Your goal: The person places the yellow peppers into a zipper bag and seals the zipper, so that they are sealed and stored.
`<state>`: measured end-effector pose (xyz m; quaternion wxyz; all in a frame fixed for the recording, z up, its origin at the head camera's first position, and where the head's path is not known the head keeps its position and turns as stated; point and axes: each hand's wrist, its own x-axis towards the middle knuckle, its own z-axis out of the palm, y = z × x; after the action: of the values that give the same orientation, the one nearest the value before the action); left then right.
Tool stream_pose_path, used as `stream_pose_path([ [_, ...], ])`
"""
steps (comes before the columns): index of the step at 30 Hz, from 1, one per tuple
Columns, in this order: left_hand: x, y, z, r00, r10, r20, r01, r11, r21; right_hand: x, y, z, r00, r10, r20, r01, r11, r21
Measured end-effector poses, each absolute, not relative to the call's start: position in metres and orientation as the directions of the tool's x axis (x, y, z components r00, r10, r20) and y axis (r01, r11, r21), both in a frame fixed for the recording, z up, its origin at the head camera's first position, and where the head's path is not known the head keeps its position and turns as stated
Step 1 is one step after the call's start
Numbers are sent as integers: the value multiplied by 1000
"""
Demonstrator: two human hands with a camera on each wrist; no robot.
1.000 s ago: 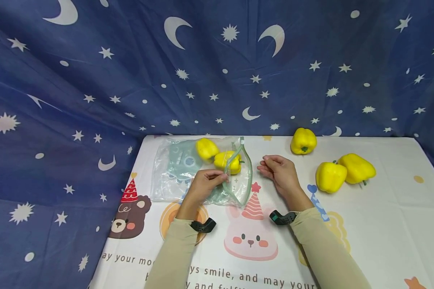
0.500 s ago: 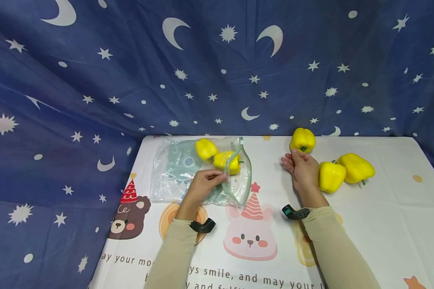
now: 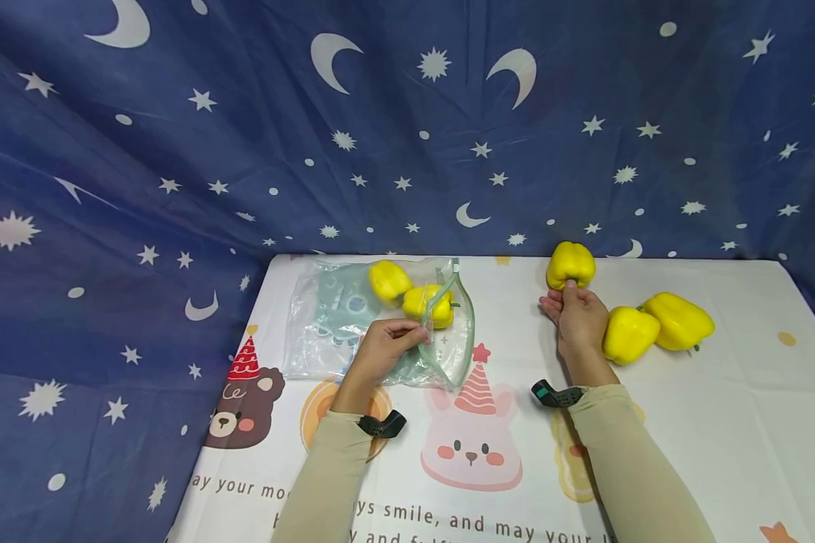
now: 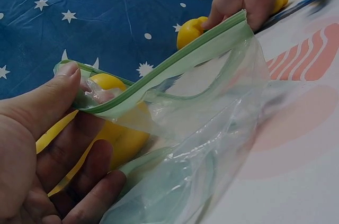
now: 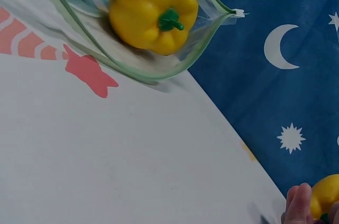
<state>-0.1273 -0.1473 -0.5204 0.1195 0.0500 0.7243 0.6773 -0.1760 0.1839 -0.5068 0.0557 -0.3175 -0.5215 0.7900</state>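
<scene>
My left hand (image 3: 389, 345) pinches the green zip edge of a clear zip-lock bag (image 4: 212, 123) between thumb and fingers, and its mouth stands open to the right. Two yellow bell peppers lie in the bag; the nearer pepper (image 5: 151, 9) shows its green stem through the mouth, and the other pepper (image 3: 389, 280) sits behind it. My right hand (image 3: 582, 324) is at the front of a third yellow bell pepper (image 3: 570, 264) near the back edge. In the right wrist view its fingers (image 5: 299, 203) and thumb stand apart, with the stem visible between them.
Two more yellow bell peppers, a near one (image 3: 630, 335) and a farther one (image 3: 679, 321), lie together right of my right hand. A blue star-patterned curtain (image 3: 407, 128) hangs behind the table. The printed white tablecloth (image 3: 754, 422) covers the tabletop.
My right hand has moved right and away from the bag to the back pepper. The two peppers at the right have shifted slightly rightward. My left hand keeps its hold on the bag.
</scene>
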Motion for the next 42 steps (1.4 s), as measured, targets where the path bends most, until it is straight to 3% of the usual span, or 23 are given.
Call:
stream_pose_path([
  [11, -126, -147, -521, -967, 231, -110, -91, 91, 992, -177, 185, -509, -794, 436, -424, 248, -404, -881],
  [24, -126, -147, -519, -967, 234, -100, -82, 88, 993, -170, 171, -499, -833, 444, -331, 265, -204, -942],
  [35, -127, -146, -519, -968, 232, -100, -82, 86, 993, -164, 170, -490, -855, 365, -368, 256, -321, -912],
  [42, -126, -146, -516, -968, 230, -105, -84, 97, 992, -156, 177, -494, -906, 212, -367, 278, -357, -892],
])
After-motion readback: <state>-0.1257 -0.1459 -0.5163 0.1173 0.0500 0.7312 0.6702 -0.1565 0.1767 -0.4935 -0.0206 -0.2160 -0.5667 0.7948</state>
